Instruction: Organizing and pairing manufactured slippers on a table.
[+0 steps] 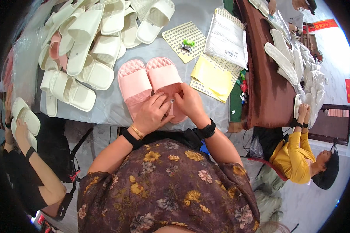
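Note:
A pair of pink slippers [134,83] lies side by side on the grey-covered table in front of me, quilted toe ends pointing away. My left hand [153,112] grips across the heel halves, fingers bent over the right-hand slipper's insole. Fingers curled together, my right hand [188,103] presses at the right edge of that slipper, just below its strap. Between my hands a small pale mark [172,101] shows on the insole. Anything pinched in the right fingertips is hidden.
White slippers [81,42] are heaped at the left, with one pink slipper [57,50] among them. Yellow sticker sheets [212,75], a white plastic packet [226,40] and a small green-topped item [188,44] lie at the right. Co-workers handle slippers on both sides.

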Available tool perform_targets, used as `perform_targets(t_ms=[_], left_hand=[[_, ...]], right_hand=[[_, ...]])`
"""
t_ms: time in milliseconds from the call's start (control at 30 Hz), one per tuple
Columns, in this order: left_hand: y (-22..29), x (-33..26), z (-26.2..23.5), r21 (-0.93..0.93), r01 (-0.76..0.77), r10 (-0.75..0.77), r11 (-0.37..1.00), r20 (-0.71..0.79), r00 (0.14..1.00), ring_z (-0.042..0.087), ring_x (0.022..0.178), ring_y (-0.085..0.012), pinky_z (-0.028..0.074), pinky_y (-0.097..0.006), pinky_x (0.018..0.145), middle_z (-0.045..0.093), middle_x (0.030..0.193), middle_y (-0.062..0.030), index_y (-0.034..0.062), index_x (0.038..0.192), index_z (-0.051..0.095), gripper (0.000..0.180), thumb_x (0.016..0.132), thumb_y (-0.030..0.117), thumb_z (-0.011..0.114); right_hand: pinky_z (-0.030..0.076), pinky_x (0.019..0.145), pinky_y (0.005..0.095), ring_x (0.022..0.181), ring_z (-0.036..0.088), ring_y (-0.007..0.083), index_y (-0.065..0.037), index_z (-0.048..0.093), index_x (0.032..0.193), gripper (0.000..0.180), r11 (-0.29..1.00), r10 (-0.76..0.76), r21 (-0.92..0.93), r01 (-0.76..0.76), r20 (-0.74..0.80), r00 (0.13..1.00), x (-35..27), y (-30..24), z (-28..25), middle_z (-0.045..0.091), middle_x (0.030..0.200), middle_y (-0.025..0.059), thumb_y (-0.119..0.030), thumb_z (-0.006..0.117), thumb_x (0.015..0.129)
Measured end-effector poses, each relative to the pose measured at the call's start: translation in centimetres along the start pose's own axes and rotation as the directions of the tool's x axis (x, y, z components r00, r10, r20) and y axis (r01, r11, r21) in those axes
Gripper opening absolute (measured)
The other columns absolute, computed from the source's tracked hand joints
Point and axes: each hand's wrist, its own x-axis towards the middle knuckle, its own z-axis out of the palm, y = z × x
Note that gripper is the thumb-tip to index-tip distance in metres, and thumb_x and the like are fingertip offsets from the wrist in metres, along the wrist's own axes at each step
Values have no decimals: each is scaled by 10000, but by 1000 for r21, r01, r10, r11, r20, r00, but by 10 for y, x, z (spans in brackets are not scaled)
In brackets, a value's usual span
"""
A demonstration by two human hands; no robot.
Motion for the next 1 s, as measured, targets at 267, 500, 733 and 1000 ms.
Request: perform_targets(t_ms=[267, 500, 733, 1000], left_hand=[[8, 7, -8, 42, 42, -46, 998, 96, 994, 539, 1161, -341, 451, -446, 975, 562, 1259, -146, 71, 1212, 620, 526, 752, 276, 774], [14, 9, -29, 126, 36, -32, 991, -36, 999, 553, 1111, -324, 453, -446, 936, 585, 1215, -140, 70, 1169, 646, 450, 772, 252, 751], [16, 2, -36, 195, 266, -255, 944, -78, 964, 507, 1085, -405, 409, -486, 934, 544, 1204, -224, 59, 1194, 637, 446, 833, 308, 716], [8, 17, -12, 218, 339, -328, 915, -88, 941, 493, 1067, -413, 386, -488, 936, 524, 1142, -227, -19, 1211, 581, 636, 833, 478, 702]], right_hand=[[475, 572, 290, 591, 567, 134, 4, 622, 880, 132, 919, 146, 382, -94, -108, 983, -9, 22, -8, 623, 666, 81, -93, 708, 855], [432, 567, 226, 649, 518, 46, -14, 603, 928, 91, 741, 221, 669, -48, -176, 959, -13, 46, -3, 606, 772, -21, -93, 648, 935], [375, 475, 200, 542, 467, 37, -50, 574, 951, 82, 677, 243, 735, -27, -189, 951, -21, 49, -7, 542, 708, -32, -123, 584, 988], [391, 543, 201, 613, 468, 26, -31, 589, 918, 91, 664, 255, 746, -46, -168, 952, -25, 46, -6, 556, 751, -47, -103, 604, 971]])
